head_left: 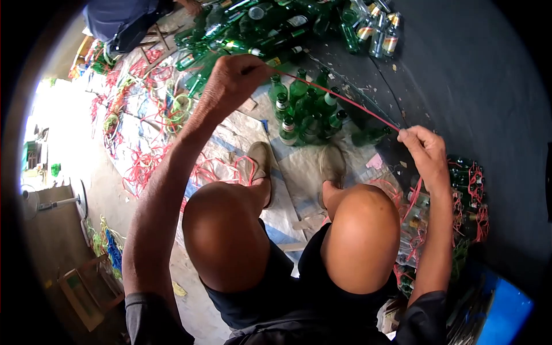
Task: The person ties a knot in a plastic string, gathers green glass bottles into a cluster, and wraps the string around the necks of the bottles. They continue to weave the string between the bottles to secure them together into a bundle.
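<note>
A red plastic string (345, 99) is stretched taut between my two hands, slanting down to the right above a cluster of upright green bottles (309, 109). My left hand (238, 75) is closed round the string's upper end, at the upper left of the bottles. My right hand (424, 150) pinches the string at the right, and more of it hangs below toward my forearm. The bottles stand on the floor just beyond my feet, close together. One green bottle (371, 136) lies on its side at their right.
A large heap of green bottles (253, 29) lies at the top, with clear bottles (378, 34) at the upper right. Tangled red string (144, 167) covers the left floor. Tied bottles (468, 178) stand at the right. Part of another person's hand (191, 7) shows at the top.
</note>
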### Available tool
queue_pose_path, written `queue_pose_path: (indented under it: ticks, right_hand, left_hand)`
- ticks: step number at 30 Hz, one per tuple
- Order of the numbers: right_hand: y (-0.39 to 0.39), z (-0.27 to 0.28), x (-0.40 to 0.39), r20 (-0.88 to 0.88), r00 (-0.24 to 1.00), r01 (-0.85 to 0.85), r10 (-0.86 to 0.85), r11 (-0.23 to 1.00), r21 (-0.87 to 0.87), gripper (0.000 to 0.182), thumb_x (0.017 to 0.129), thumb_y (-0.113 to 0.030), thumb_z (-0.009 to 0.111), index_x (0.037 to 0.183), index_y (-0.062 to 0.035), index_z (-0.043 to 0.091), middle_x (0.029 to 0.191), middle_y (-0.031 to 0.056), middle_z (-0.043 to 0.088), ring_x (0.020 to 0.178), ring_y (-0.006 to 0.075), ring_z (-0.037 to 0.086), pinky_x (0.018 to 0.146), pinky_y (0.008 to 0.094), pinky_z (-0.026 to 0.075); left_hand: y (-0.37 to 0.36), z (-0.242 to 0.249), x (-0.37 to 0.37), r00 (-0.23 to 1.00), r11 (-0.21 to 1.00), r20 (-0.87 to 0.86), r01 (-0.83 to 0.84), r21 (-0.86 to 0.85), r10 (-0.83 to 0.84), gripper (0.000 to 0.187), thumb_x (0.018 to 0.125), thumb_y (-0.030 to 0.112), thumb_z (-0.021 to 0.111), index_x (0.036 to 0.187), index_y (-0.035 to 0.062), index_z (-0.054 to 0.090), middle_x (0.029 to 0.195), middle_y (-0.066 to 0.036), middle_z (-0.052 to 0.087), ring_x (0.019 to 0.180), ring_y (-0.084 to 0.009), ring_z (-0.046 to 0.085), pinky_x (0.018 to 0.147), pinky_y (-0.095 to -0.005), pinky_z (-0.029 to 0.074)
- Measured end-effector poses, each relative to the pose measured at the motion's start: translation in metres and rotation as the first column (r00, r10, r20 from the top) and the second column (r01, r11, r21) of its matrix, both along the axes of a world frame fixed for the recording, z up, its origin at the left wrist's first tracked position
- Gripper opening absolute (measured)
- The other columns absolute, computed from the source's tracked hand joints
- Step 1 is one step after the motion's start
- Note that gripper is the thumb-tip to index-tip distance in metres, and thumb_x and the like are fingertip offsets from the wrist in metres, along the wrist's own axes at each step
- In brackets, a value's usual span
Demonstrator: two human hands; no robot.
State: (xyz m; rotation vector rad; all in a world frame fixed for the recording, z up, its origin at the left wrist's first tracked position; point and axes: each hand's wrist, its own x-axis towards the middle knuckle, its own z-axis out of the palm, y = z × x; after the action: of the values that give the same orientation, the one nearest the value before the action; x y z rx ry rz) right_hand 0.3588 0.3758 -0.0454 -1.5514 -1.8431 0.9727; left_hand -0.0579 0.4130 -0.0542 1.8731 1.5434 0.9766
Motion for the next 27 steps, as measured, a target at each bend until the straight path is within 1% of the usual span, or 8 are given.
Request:
queue_pose_path:
  ticks: [5, 9, 12, 15, 16, 24, 25, 27]
  right_hand:
    - [0.025, -0.006, 0.016, 0.083, 0.997, -0.001, 0.002, 1.000, -0.006, 0.029, 0.100, -0.024, 0.069, 0.088, 0.0021, 0.072, 0.076, -0.0027, 0.063, 0.072, 0.0043, 0.051, 0.066, 0.0241, 0.041]
    - [0.028, -0.019, 0.020, -0.036, 0.998, 0.048, -0.050, 0.997, -0.057, 0.025, 0.099, -0.023, 0.071, 0.091, 0.0009, 0.074, 0.077, -0.0042, 0.064, 0.069, 0.0027, 0.048, 0.061, 0.0226, 0.038]
    - [0.029, -0.031, 0.015, -0.129, 0.990, 0.050, -0.056, 0.997, -0.051, 0.023, 0.099, -0.021, 0.071, 0.091, 0.0001, 0.074, 0.073, -0.0088, 0.055, 0.066, 0.0006, 0.043, 0.057, 0.0222, 0.033]
    - [0.034, -0.038, 0.003, -0.083, 0.995, 0.060, -0.059, 0.998, 0.007, 0.023, 0.099, -0.021, 0.070, 0.090, -0.0002, 0.073, 0.070, -0.0101, 0.049, 0.065, 0.0003, 0.040, 0.056, 0.0226, 0.031]
    - [0.037, -0.041, -0.003, -0.121, 0.990, 0.072, -0.070, 0.997, 0.013, 0.027, 0.098, -0.022, 0.070, 0.087, 0.0034, 0.071, 0.066, -0.0070, 0.050, 0.064, 0.0021, 0.042, 0.055, 0.0257, 0.034]
    - [0.091, -0.095, -0.050, -0.327, 0.912, 0.251, -0.246, 0.968, -0.028, 0.027, 0.099, -0.021, 0.071, 0.085, 0.0020, 0.069, 0.067, -0.0092, 0.048, 0.064, 0.0011, 0.040, 0.055, 0.0247, 0.032]
    - [0.099, -0.099, -0.060, -0.384, 0.876, 0.280, -0.291, 0.956, -0.087, 0.027, 0.099, -0.022, 0.071, 0.085, 0.0009, 0.069, 0.068, -0.0100, 0.046, 0.064, 0.0013, 0.038, 0.056, 0.0244, 0.032]
    - [0.123, -0.115, -0.072, -0.385, 0.880, 0.289, -0.278, 0.957, -0.031, 0.023, 0.100, -0.024, 0.071, 0.090, -0.0033, 0.073, 0.067, -0.0121, 0.043, 0.059, -0.0005, 0.033, 0.051, 0.0231, 0.024]
  left_hand:
    - [0.007, -0.024, 0.000, 0.989, 0.988, 0.094, -0.103, -0.111, 0.114, 0.020, 0.095, 0.018, 0.070, 0.098, -0.0005, 0.077, 0.074, 0.000, 0.066, 0.069, -0.0052, 0.055, 0.060, -0.0247, 0.044]
    - [0.001, -0.025, 0.008, 0.988, 0.984, 0.062, -0.135, -0.116, 0.143, 0.023, 0.095, 0.019, 0.072, 0.099, -0.0026, 0.077, 0.074, 0.000, 0.065, 0.068, -0.0059, 0.053, 0.060, -0.0263, 0.042]
    - [0.005, -0.035, 0.004, 0.985, 0.975, 0.008, -0.169, -0.141, 0.172, 0.023, 0.095, 0.019, 0.072, 0.098, -0.0030, 0.077, 0.074, -0.001, 0.065, 0.068, -0.0060, 0.053, 0.061, -0.0266, 0.042]
    - [0.014, -0.054, -0.006, 0.977, 0.973, 0.084, -0.183, -0.139, 0.196, 0.022, 0.094, 0.019, 0.072, 0.095, -0.0030, 0.075, 0.072, -0.001, 0.063, 0.068, -0.0056, 0.052, 0.062, -0.0268, 0.043]
    - [0.018, -0.061, -0.010, 0.973, 0.974, 0.109, -0.188, -0.128, 0.202, 0.022, 0.094, 0.018, 0.071, 0.095, -0.0030, 0.075, 0.071, -0.001, 0.063, 0.069, -0.0055, 0.052, 0.062, -0.0267, 0.043]
    - [0.050, -0.090, -0.029, 0.931, 0.941, 0.149, -0.316, -0.119, 0.332, 0.019, 0.092, 0.016, 0.072, 0.093, -0.0031, 0.076, 0.071, -0.002, 0.065, 0.068, -0.0066, 0.056, 0.062, -0.0263, 0.046]
    - [0.056, -0.093, -0.030, 0.921, 0.933, 0.162, -0.339, -0.120, 0.355, 0.020, 0.092, 0.016, 0.072, 0.093, -0.0032, 0.076, 0.072, -0.002, 0.065, 0.068, -0.0066, 0.056, 0.062, -0.0264, 0.046]
    - [0.068, -0.101, -0.032, 0.898, 0.916, 0.186, -0.379, -0.130, 0.398, 0.020, 0.093, 0.017, 0.072, 0.094, -0.0032, 0.076, 0.072, -0.002, 0.066, 0.068, -0.0067, 0.056, 0.062, -0.0266, 0.046]
